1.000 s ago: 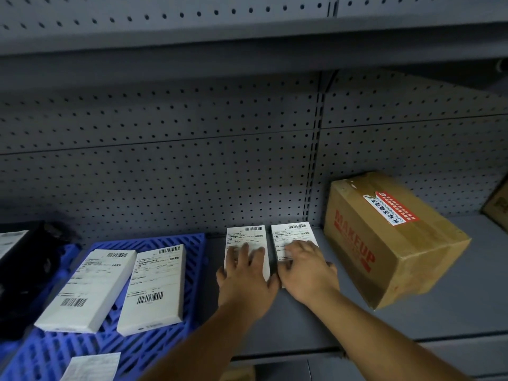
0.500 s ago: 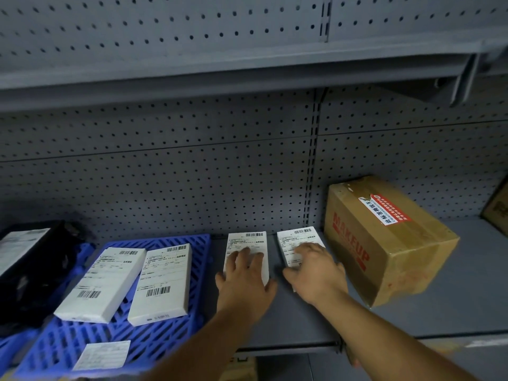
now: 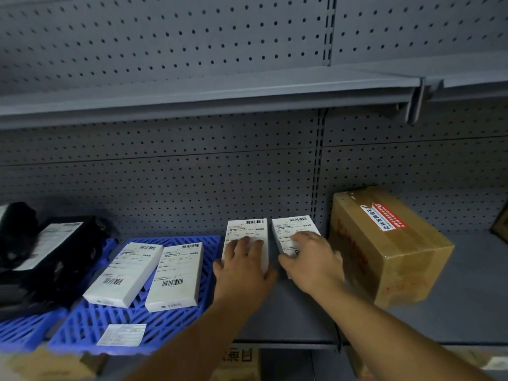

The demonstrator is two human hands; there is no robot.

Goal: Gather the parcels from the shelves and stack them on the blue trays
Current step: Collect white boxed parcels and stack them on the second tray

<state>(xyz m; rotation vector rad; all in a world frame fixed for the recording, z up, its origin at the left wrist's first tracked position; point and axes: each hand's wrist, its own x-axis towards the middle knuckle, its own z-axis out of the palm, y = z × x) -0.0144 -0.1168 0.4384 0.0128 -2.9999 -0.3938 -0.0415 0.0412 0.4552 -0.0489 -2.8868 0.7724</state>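
Two flat white labelled parcels lie side by side on the grey shelf (image 3: 302, 320). My left hand (image 3: 243, 266) lies flat on the left parcel (image 3: 248, 232), fingers spread over its near half. My right hand (image 3: 312, 261) covers the near part of the right parcel (image 3: 292, 229), its fingers curving over the parcel's edges. To the left, a blue slatted tray (image 3: 176, 323) carries two more white parcels (image 3: 125, 273) (image 3: 176, 276) and a small label sheet (image 3: 122, 335).
A taped brown cardboard box (image 3: 384, 251) with a red and white sticker stands right of my right hand. Black bagged parcels (image 3: 46, 254) sit on a second blue tray (image 3: 24, 328) at the far left. Another shelf board (image 3: 220, 89) hangs overhead; pegboard lines the back.
Both hands have stayed on the two white parcels. The view has tilted upward, showing more of the upper shelf; the right hand has shifted slightly toward the parcel's near right side.
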